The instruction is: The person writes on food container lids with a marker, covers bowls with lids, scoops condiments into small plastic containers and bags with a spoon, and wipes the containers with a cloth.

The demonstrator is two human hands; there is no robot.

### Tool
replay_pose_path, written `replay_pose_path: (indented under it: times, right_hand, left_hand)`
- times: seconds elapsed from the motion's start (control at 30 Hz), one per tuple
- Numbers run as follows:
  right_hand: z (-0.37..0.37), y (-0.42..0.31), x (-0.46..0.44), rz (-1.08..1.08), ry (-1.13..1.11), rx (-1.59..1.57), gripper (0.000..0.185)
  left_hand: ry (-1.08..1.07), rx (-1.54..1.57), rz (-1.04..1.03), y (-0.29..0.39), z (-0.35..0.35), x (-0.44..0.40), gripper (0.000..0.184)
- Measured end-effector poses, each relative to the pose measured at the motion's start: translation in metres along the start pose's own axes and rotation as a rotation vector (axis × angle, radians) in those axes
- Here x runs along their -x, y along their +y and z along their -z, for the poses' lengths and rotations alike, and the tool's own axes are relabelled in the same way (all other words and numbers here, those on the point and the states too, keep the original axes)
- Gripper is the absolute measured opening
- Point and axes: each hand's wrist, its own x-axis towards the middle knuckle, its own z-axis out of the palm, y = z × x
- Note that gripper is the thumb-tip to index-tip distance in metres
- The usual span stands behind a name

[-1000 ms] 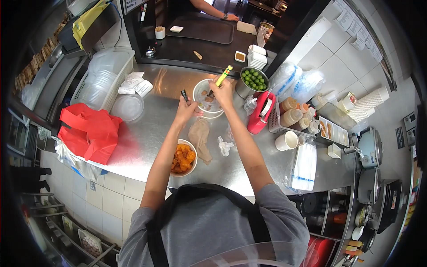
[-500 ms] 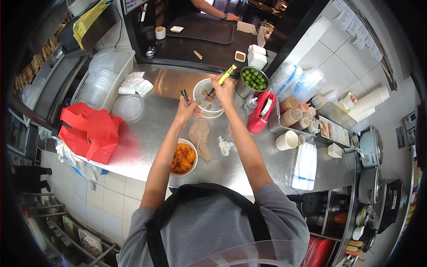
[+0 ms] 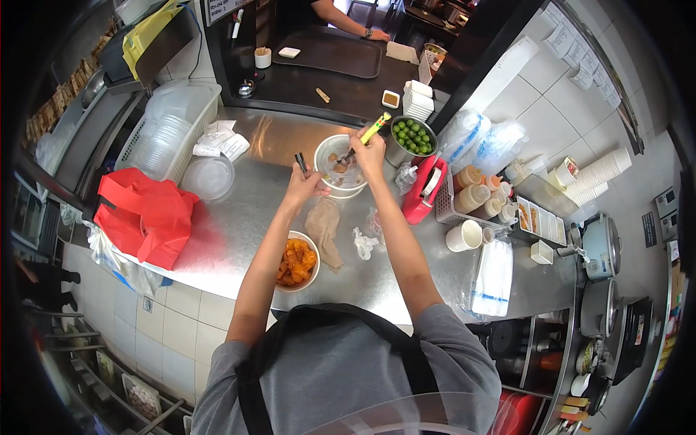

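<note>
My right hand (image 3: 370,151) is closed round a utensil with a yellow handle (image 3: 376,127). Its dark lower end reaches into a white bowl (image 3: 319,161) holding brown chunks in a pale, cloudy filling. My left hand (image 3: 306,185) rests at the left side of this bowl, gripping a slim black object (image 3: 299,161) whose kind I cannot make out. Below the left hand lies a crumpled beige cloth (image 3: 326,232). Beside my left forearm stands a second white bowl with orange food chunks (image 3: 296,262).
Right of the bowl are a metal pot of green limes (image 3: 412,136), a red tape dispenser (image 3: 423,194) and a basket of sauce bottles (image 3: 475,196). To the left lie a red bag (image 3: 145,217) and plastic lids (image 3: 209,177). Another person's hand (image 3: 378,35) rests beyond the counter.
The yellow-handled utensil has shifted slightly downward in view with my right hand. My left hand stays by the bowl. The whole view has shifted slightly.
</note>
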Motion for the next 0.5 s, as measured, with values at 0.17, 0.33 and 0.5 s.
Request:
replay_pose_path:
  times: [0.17,0.33,0.5]
  right_hand:
    - [-0.0016,0.0004,0.0021,0.062,0.025,0.076,0.013]
    - [-0.0027,-0.0048,0.0021,0.059,0.030,0.048,0.012]
    - [0.0058,-0.0060,-0.0026,0.033,0.027,0.057,0.012]
  left_hand:
    - [0.001,0.005,-0.001,-0.0032,0.0011,-0.0013,0.031]
    - [-0.003,0.007,-0.001,-0.0019,0.0008,-0.0009,0.031]
    - [-0.004,0.023,0.008,-0.0027,0.0015,-0.0008,0.031]
